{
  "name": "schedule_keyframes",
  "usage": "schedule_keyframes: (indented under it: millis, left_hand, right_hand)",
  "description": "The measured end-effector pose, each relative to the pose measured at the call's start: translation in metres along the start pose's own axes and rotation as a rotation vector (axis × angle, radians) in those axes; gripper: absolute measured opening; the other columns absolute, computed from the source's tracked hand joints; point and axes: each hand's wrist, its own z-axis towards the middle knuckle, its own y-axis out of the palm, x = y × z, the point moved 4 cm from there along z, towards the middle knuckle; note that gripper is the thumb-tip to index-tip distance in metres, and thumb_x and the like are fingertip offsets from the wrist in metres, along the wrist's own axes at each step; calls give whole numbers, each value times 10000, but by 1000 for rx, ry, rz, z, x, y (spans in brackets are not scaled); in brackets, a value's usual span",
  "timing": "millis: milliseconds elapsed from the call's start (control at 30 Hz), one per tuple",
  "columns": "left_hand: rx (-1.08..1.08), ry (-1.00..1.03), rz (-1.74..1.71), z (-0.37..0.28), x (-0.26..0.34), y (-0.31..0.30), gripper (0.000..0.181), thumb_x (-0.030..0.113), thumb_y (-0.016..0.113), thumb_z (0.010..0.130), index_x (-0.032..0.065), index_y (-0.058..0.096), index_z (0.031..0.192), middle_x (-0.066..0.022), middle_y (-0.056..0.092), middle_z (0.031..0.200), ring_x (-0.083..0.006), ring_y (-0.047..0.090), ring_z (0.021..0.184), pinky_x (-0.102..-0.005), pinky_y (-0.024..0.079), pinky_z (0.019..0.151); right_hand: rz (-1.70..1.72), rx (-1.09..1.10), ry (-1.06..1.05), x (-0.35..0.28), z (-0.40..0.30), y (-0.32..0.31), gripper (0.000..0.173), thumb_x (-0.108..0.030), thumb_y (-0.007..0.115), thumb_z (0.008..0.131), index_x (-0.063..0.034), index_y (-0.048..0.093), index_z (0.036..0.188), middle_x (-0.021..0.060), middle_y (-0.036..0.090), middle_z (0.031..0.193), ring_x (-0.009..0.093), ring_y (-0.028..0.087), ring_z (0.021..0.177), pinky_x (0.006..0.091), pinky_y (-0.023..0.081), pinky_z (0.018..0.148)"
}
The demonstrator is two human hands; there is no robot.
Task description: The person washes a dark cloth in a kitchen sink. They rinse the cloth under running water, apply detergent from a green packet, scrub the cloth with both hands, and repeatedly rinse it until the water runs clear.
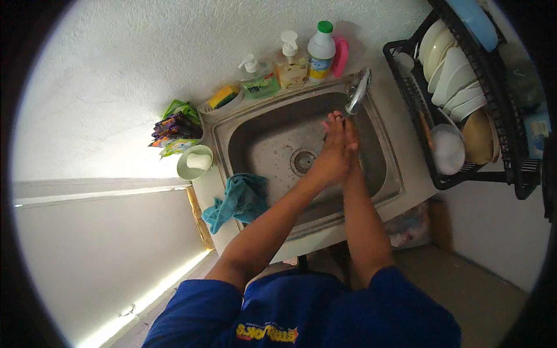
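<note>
Under the spout of the chrome faucet (358, 92), my left hand (333, 156) and my right hand (351, 141) are pressed together, palm against palm, over the stainless steel sink (272, 148). The left hand covers much of the right. Something small and pink shows at the fingertips; whether it is an object or part of the fingers I cannot tell. The drain (303, 162) lies just left of the hands, with drops on the basin floor around it. A teal cloth (243, 198) hangs over the sink's left front corner.
Behind the sink stand two pump bottles (260, 80), a white bottle with a green cap (321, 54) and a sponge (223, 96) in a holder. A green bowl with white soap (198, 162) and several packets (176, 130) are at left. A black dish rack (409, 108) holds dishes at right.
</note>
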Motion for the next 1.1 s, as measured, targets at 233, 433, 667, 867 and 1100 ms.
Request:
schedule_keyframes:
  millis: [233,433,667,867,1100]
  left_hand:
    - [-13,-589,-618,-2,-3,-74,526,398,609,952,34,439,1292,-88,555,1055,-179,552,995,-307,430,904]
    - [71,-56,-379,17,9,-40,529,433,560,971,41,364,1268,-139,490,1068,-245,496,1058,-363,373,993]
    - [73,254,480,30,-29,-9,552,354,448,1018,74,299,1470,-344,87,1564,-454,52,1479,-497,208,1171]
    - [-225,77,122,-2,3,4,612,389,409,1022,5,282,1482,-345,107,1557,-530,119,1440,-548,193,1163]
    - [-196,114,355,23,-24,-10,627,388,363,1016,-18,291,1488,-283,97,1589,-519,104,1448,-580,201,1157]
  right_hand:
    - [-353,135,278,-46,14,73,581,-603,477,959,-43,608,1038,52,652,922,167,609,828,286,493,747]
    - [0,226,150,-27,3,50,648,-644,458,948,-68,552,1229,59,601,1040,169,581,947,324,484,845]
    - [198,377,220,-48,-48,93,670,-643,405,968,-103,500,1354,45,546,1345,198,557,1186,336,466,967]
    - [401,263,134,-50,-56,56,622,-563,381,1009,-145,400,1470,19,477,1447,205,475,1290,392,390,1070]
    - [530,-89,261,-17,-45,67,628,-573,354,1007,-146,407,1465,35,456,1477,220,460,1315,382,375,1081]
